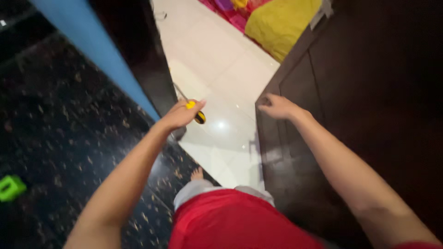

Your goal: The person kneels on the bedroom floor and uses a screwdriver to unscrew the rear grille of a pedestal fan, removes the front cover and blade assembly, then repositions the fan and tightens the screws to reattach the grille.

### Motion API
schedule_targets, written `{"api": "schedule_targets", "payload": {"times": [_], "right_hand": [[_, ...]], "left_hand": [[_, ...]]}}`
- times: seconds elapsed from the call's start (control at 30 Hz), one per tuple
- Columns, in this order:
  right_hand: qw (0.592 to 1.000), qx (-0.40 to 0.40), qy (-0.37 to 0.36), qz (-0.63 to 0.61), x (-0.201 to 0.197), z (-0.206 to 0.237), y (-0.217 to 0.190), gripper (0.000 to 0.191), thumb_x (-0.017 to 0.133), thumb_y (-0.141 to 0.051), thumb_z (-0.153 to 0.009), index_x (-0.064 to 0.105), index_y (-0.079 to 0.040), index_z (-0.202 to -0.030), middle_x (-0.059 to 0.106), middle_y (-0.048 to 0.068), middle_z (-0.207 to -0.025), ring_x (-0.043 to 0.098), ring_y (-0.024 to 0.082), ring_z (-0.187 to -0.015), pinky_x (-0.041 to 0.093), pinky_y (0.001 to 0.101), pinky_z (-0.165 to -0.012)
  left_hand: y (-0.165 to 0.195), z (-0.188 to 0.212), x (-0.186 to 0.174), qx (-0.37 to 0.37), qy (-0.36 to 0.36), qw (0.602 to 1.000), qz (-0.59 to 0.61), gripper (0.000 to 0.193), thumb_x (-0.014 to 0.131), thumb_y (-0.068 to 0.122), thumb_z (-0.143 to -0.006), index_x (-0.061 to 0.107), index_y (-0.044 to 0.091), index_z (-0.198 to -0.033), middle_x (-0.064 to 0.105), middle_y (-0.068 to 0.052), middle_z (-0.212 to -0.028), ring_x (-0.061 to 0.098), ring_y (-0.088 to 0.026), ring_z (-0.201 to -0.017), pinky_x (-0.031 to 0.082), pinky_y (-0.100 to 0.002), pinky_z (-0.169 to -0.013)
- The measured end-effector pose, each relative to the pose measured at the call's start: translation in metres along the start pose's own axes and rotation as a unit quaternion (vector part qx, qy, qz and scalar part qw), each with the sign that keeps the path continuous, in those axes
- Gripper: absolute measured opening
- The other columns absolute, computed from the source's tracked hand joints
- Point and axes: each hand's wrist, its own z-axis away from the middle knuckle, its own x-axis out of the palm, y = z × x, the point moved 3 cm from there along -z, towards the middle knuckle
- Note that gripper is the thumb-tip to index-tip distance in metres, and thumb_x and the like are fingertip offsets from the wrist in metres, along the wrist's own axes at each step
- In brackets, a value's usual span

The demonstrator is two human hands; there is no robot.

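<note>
left hand (pixel 182 114) closed round a yellow-and-black screwdriver (pixel 197 113), shaft running toward 11 o'clock | right hand (pixel 277 106) empty, fingers loosely curled, resting on the dark cabinet (pixel 295 138) edge at 3 o'clock of the tool | left is nearer

So the screwdriver (pixel 196 110) in the left hand (pixel 181 115) has a yellow and black handle. Countertop (pixel 60 138) at 9 o'clock is black stone with gold flecks, with a light blue edge strip (pixel 99 50) and a bright green block (pixel 11 187). Floor tiles (pixel 217 64) are glossy cream, cabinet door (pixel 369 92) at 3 o'clock dark brown, yellow cloth (pixel 281 25) at 12, red shirt (pixel 235 221) at 6.
</note>
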Motion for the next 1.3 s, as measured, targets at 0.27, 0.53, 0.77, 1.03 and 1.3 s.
{"api": "schedule_targets", "payload": {"times": [0.27,0.53,0.77,1.03,1.3], "right_hand": [[0.996,0.028,-0.008,-0.088,-0.063,-0.206,0.106,0.063,0.067,-0.046,-0.088,0.060,-0.007,-0.137,0.072,0.017,-0.127,0.069,0.031,-0.118,0.054,0.0393,-0.102],[0.990,0.020,-0.071,0.123,-0.204,-0.442,0.052,0.059,0.063,-0.045,-0.089,0.062,-0.012,-0.137,0.064,0.017,-0.136,0.060,0.034,-0.127,0.047,0.0457,-0.107],[0.992,-0.024,-0.013,0.124,-0.387,-0.608,-0.049,0.047,0.062,-0.035,-0.086,0.071,-0.006,-0.121,0.069,0.021,-0.125,0.065,0.037,-0.119,0.052,0.0476,-0.100],[0.958,-0.139,-0.087,0.236,-0.436,-0.820,-0.018,0.061,0.056,-0.056,-0.093,0.061,-0.006,-0.129,0.073,0.022,-0.118,0.070,0.038,-0.112,0.050,0.0513,-0.100],[0.983,-0.149,-0.093,-0.057,-0.466,-0.992,0.059,0.036,0.070,-0.034,-0.091,0.073,-0.013,-0.120,0.078,0.004,-0.108,0.073,0.017,-0.102,0.056,0.0328,-0.090]], "left_hand": [[0.069,-0.333,-0.029,-0.084,0.135,0.930,0.331,0.033,0.062,0.034,-0.088,0.071,0.003,-0.098,0.073,-0.012,-0.070,0.069,-0.020,-0.065,0.054,-0.034,-0.062],[0.187,-0.534,-0.057,-0.015,0.055,0.952,0.301,0.022,0.066,0.024,-0.087,0.073,0.004,-0.090,0.055,-0.002,-0.056,0.055,-0.014,-0.047,0.048,-0.031,-0.047],[0.183,-0.649,-0.161,-0.047,0.152,0.929,0.335,0.017,0.065,0.021,-0.092,0.065,0.005,-0.094,0.052,-0.002,-0.056,0.051,-0.015,-0.044,0.043,-0.032,-0.043],[0.061,-0.805,-0.287,-0.248,0.163,0.915,0.274,0.016,0.062,0.020,-0.091,0.060,0.006,-0.098,0.056,-0.006,-0.063,0.054,-0.017,-0.047,0.046,-0.038,-0.045],[-0.007,-1.016,-0.459,-0.244,0.223,0.899,0.286,0.018,0.060,0.018,-0.091,0.057,0.006,-0.104,0.056,-0.006,-0.067,0.055,-0.018,-0.051,0.048,-0.036,-0.048]]}}
